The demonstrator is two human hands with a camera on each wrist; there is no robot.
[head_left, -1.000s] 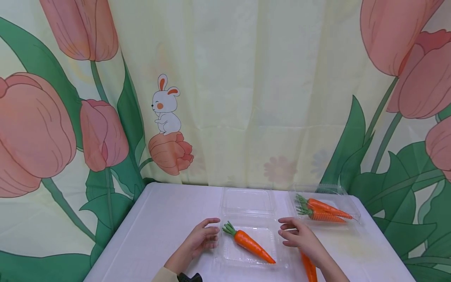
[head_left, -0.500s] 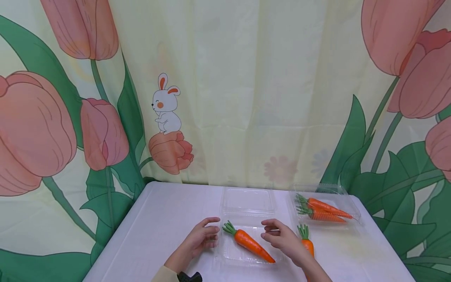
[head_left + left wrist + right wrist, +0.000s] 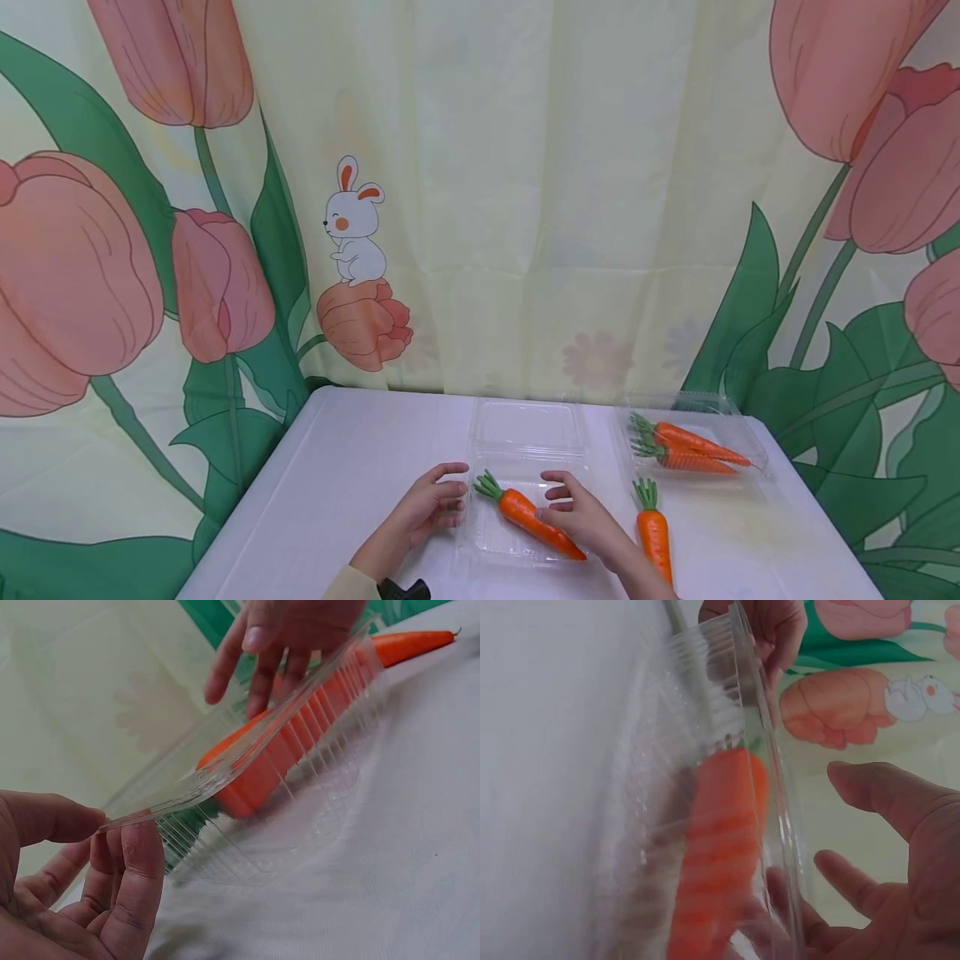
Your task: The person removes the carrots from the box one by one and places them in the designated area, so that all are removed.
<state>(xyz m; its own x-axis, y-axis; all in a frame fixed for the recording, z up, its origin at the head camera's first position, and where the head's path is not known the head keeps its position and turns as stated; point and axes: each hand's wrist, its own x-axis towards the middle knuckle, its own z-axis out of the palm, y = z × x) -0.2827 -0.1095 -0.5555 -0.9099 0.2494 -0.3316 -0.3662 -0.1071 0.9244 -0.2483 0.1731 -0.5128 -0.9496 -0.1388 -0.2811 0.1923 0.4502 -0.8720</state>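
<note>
A clear plastic clamshell box (image 3: 491, 537) lies with its lid (image 3: 528, 427) folded back, an orange carrot (image 3: 517, 505) with green stems slanting across its base. My left hand (image 3: 426, 507) pinches the box's left rim; in the left wrist view the thumb is on top and fingers below. Over the right half of the box hovers my right hand (image 3: 588, 518), fingers spread and relaxed, overlapping the carrot in the head view. In the right wrist view the fingers of the right hand (image 3: 885, 877) reach around the rim of the box, holding nothing.
A second carrot (image 3: 655, 537) lies on the white table (image 3: 337, 475) right of the box. Behind it stands another clear box (image 3: 757, 454) holding carrots (image 3: 693, 440), its lid raised. A curtain (image 3: 487, 208) printed with tulips and a rabbit hangs behind the table.
My right hand has moved left from beside the loose carrot to over the box, uncovering that carrot. The left hand stays at the rim.
</note>
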